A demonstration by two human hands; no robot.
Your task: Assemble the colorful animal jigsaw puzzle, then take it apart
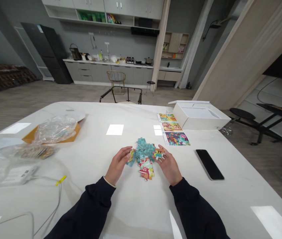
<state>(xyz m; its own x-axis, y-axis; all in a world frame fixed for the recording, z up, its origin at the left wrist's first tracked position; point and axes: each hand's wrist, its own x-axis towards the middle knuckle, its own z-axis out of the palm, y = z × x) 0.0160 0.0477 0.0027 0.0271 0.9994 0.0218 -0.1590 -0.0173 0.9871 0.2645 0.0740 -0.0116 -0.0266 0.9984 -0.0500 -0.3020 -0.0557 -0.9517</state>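
Note:
A heap of colourful jigsaw pieces [144, 156], mostly teal with some red and orange, lies on the white table [131, 205] in front of me. My left hand [118, 165] rests at the heap's left side, its fingers curled round a piece at the edge. My right hand [169, 165] is at the heap's right side, fingertips pinching an orange and teal piece. Both arms wear dark sleeves.
A picture sheet [173, 130] and an open white box [199, 116] lie beyond the heap to the right. A black phone [209, 164] lies right of my right hand. At left are crumpled clear plastic bags [53, 127], brown card, a white device and a cable [51, 205].

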